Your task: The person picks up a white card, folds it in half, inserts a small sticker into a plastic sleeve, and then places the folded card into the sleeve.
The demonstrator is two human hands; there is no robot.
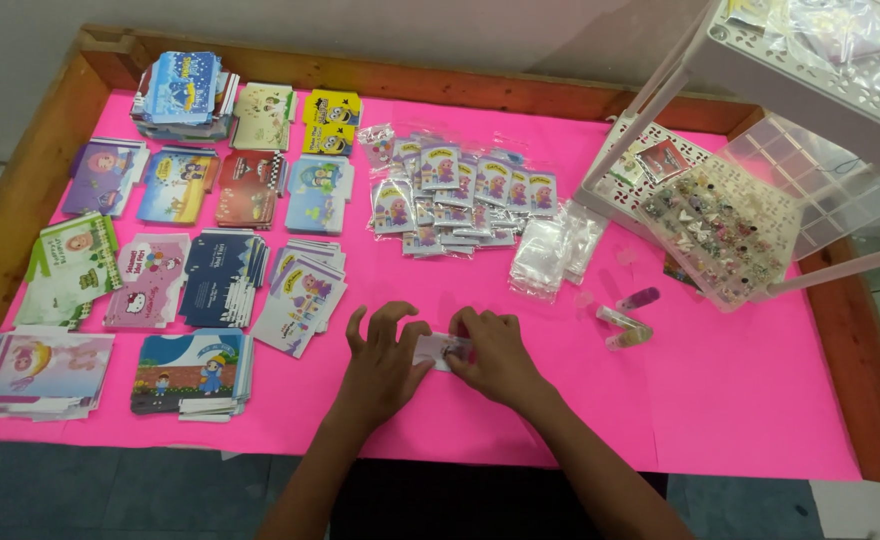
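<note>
My left hand (385, 355) and my right hand (495, 355) meet over the pink table cover (740, 400) near the front edge. Both pinch a small white card in a clear sleeve (440, 349), which lies flat between them. Fingers of both hands cover its ends, so only its middle shows. A pile of empty clear sleeves (550, 255) lies just beyond my right hand. Behind it spreads a heap of filled small packets (450, 195) with cartoon cards.
Stacks of colourful flat printed cartons (215, 270) fill the left half. A clear compartment box of beads and charms (720, 225) sits on a white rack (810, 60) at right. Three small glitter tubes (628, 320) lie near my right hand. A wooden rim (860, 340) frames the table.
</note>
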